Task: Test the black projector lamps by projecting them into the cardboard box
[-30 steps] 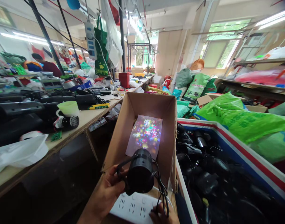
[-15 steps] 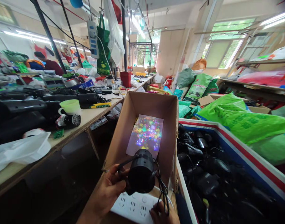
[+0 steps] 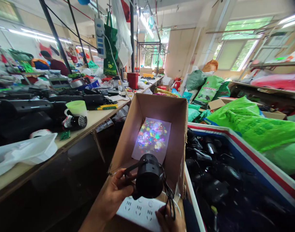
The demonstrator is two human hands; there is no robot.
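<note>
Head view: left hand (image 3: 116,193) has fingers curled round the side of a black projector lamp (image 3: 149,177), which sits just above a white power strip (image 3: 140,211) and aims into an open cardboard box (image 3: 147,129) directly ahead of the hands. Multicoloured light pattern (image 3: 152,137) lands on a pale sheet (image 3: 165,143) inside the box. Right hand (image 3: 167,220) is low at the strip's edge, fingers (image 3: 163,215) bent, right beside the black cable (image 3: 170,196); cannot tell if it grips the cable. Right of the hands: a red-white-blue edged bin (image 3: 236,149) full of black units (image 3: 210,180). Left of the hands: the desk (image 3: 96,120) carrying a lime-green cup (image 3: 76,108) and a yellow-handled screwdriver (image 3: 106,107).
</note>
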